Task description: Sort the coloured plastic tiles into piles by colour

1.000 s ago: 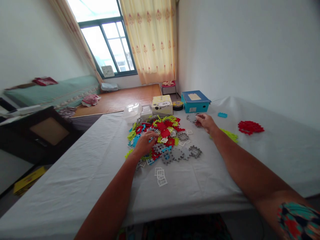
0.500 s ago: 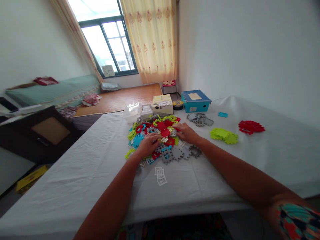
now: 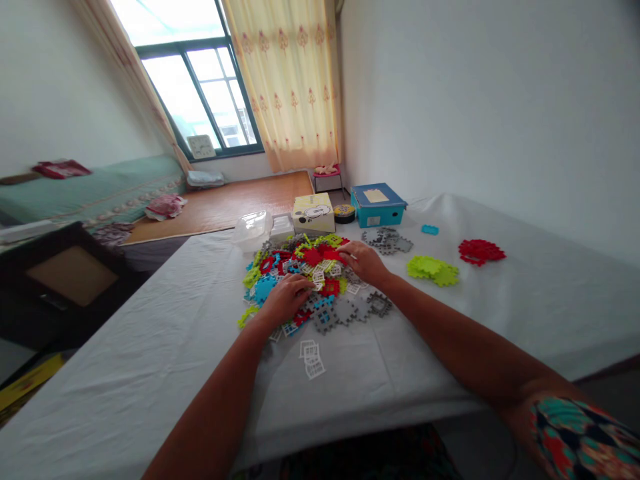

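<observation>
A heap of interlocking plastic building pieces (image 3: 263, 291) in red, blue, lime, grey and white lies in front of me. My left hand (image 3: 286, 299) is at the heap's near left side, its fingertips closed on the edge of a small white window-lattice piece (image 3: 319, 277). On the right of the heap, my right hand (image 3: 369, 265) pinches a red toothed piece (image 3: 330, 253) between thumb and fingers. Grey toothed pieces (image 3: 345, 311) lie just below the hands. Nearer me rest a few loose white lattice pieces (image 3: 313, 360).
Sorted groups sit to the right: grey pieces (image 3: 387, 241), lime pieces (image 3: 433, 269), red pieces (image 3: 481, 252) and one blue piece (image 3: 430, 229). Behind the heap stand a clear plastic container (image 3: 253, 229), a yellow box (image 3: 313, 213), a round tin (image 3: 344, 213) and a blue box (image 3: 379, 205).
The view has swung slightly right. My right hand has closed on a red piece at the top of the heap. My left hand stays low on the heap by the white lattice piece.
</observation>
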{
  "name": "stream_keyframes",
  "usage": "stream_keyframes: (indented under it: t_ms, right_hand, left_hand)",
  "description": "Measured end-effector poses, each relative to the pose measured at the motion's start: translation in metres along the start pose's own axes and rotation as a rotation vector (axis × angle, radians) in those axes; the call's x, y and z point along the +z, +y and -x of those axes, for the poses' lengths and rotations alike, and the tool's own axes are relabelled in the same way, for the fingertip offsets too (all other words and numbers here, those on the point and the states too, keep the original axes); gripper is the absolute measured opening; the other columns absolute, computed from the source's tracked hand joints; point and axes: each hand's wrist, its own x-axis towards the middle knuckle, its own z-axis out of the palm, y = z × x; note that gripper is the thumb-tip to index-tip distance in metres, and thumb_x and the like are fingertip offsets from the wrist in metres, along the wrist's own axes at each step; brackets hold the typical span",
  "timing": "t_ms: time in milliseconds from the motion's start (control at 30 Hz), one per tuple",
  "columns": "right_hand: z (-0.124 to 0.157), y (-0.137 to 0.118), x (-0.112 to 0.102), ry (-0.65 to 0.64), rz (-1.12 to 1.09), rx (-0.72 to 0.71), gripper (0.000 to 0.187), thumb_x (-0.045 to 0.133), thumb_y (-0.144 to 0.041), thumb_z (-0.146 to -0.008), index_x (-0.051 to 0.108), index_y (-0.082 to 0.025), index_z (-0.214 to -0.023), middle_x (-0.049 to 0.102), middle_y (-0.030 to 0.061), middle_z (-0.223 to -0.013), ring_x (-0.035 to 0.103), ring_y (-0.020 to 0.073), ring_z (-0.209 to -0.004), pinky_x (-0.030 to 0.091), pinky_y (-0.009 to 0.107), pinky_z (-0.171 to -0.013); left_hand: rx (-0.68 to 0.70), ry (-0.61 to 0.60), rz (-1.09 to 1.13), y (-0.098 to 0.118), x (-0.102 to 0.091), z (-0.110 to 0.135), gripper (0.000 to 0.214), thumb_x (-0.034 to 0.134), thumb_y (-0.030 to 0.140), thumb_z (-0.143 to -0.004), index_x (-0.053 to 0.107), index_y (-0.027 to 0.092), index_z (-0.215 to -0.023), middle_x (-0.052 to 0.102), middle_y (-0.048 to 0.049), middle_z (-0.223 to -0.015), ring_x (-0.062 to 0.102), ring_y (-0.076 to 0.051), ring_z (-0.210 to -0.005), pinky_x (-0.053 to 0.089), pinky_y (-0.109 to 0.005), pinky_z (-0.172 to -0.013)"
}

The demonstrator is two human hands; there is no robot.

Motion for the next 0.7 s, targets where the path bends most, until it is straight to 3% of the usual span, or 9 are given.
stream_keyframes:
  t_ms: [100, 200, 300, 400, 500, 600, 700]
  right_hand:
    - [-0.004, 0.042, -0.039, 0.069, 0.015, 0.256, 0.026, 0.051, -0.027, -0.089, 0.065, -0.019, -0.11, 0.071, 0.0062, -0.096, 0.064, 0.0187, -0.086, 0.048, 0.03, -0.078]
    - [0.012, 0.105, -0.1, 0.145, 0.176, 0.454, 0.026, 0.051, -0.027, -0.085, 0.068, -0.019, -0.104, 0.071, 0.0063, -0.097, 0.064, 0.0198, -0.085, 0.048, 0.031, -0.079]
    - [0.055, 0.167, -0.166, 0.155, 0.383, 0.657, 0.028, 0.049, -0.027, -0.083, 0.07, -0.019, -0.099, 0.07, 0.0089, -0.1, 0.062, 0.0222, -0.09, 0.046, 0.034, -0.082]
    - [0.104, 0.203, -0.214, 0.112, 0.484, 0.855, 0.033, 0.042, -0.026, -0.086, 0.07, -0.015, -0.099, 0.069, 0.0143, -0.099, 0.061, 0.0228, -0.084, 0.047, 0.035, -0.073]
    - [0.133, 0.212, -0.227, 0.092, 0.499, 0.888, 0.038, 0.038, -0.029, -0.088, 0.068, -0.014, -0.105, 0.069, 0.0169, -0.102, 0.061, 0.0231, -0.083, 0.047, 0.036, -0.072]
    - [0.136, 0.21, -0.212, 0.044, 0.549, 0.798, 0.042, 0.041, -0.039, -0.088, 0.066, -0.019, -0.114, 0.063, 0.0141, -0.121, 0.057, 0.0266, -0.105, 0.043, 0.042, -0.09]
    - [0.134, 0.212, -0.192, -0.13, 0.603, 0.623, 0.045, 0.048, -0.049, -0.082, 0.065, -0.026, -0.117, 0.056, 0.0072, -0.134, 0.047, 0.0301, -0.122, 0.036, 0.049, -0.101]
  left_hand:
    - [-0.007, -0.003, 0.001, -0.001, -0.001, 0.0, 0.024, 0.052, 0.031, -0.09, 0.07, 0.022, -0.102, 0.067, -0.0063, -0.104, 0.059, -0.02, -0.097, 0.045, -0.034, -0.09]
    - [-0.004, -0.009, 0.0, -0.001, -0.002, 0.0, 0.025, 0.051, 0.031, -0.09, 0.07, 0.021, -0.103, 0.067, -0.0065, -0.104, 0.059, -0.02, -0.097, 0.045, -0.034, -0.091]
    - [0.004, -0.012, 0.002, -0.002, -0.002, -0.001, 0.025, 0.05, 0.03, -0.091, 0.07, 0.022, -0.104, 0.067, -0.0063, -0.104, 0.06, -0.02, -0.097, 0.046, -0.035, -0.091]
    - [0.013, -0.011, 0.01, -0.004, -0.001, -0.001, 0.025, 0.05, 0.03, -0.091, 0.07, 0.022, -0.104, 0.067, -0.0061, -0.104, 0.06, -0.02, -0.097, 0.045, -0.035, -0.091]
    - [0.016, -0.012, 0.011, -0.006, 0.0, -0.002, 0.025, 0.05, 0.03, -0.091, 0.07, 0.023, -0.103, 0.067, -0.0061, -0.104, 0.06, -0.02, -0.097, 0.046, -0.035, -0.09]
    - [0.023, -0.002, 0.009, -0.006, 0.0, -0.002, 0.025, 0.05, 0.031, -0.09, 0.07, 0.023, -0.103, 0.067, -0.0059, -0.104, 0.06, -0.02, -0.097, 0.046, -0.035, -0.09]
    - [0.015, 0.007, 0.004, -0.005, 0.0, -0.001, 0.026, 0.049, 0.032, -0.091, 0.07, 0.022, -0.102, 0.067, -0.0062, -0.103, 0.06, -0.019, -0.096, 0.046, -0.034, -0.09]
